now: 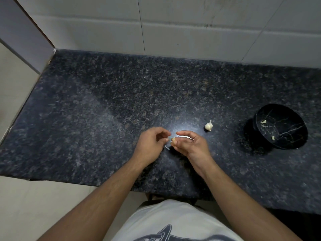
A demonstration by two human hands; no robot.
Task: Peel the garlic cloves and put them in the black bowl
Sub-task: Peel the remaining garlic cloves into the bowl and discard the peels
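peeling's mid-way here: your right hand [189,144] pinches a garlic clove [173,140] at its fingertips, low over the tabletop [86,119], near the front edge around the middle. your left hand [150,145] sits just beside it, fingers curled in toward the clove; it looks like it's pinching a thin sliver of skin [167,148], but that bit is too small to be sure of.

the thing to watch for the next move: the black bowl [257,122] is well off to the right and slightly farther back, so the right hand is clearly the nearer one for the drop. two peeled cloves [263,121] already lie inside it. the rest of the garlic bulb [209,125] sits on the tabletop between your hands and the bowl, right of the clove. i can't tell the clove's long axis.
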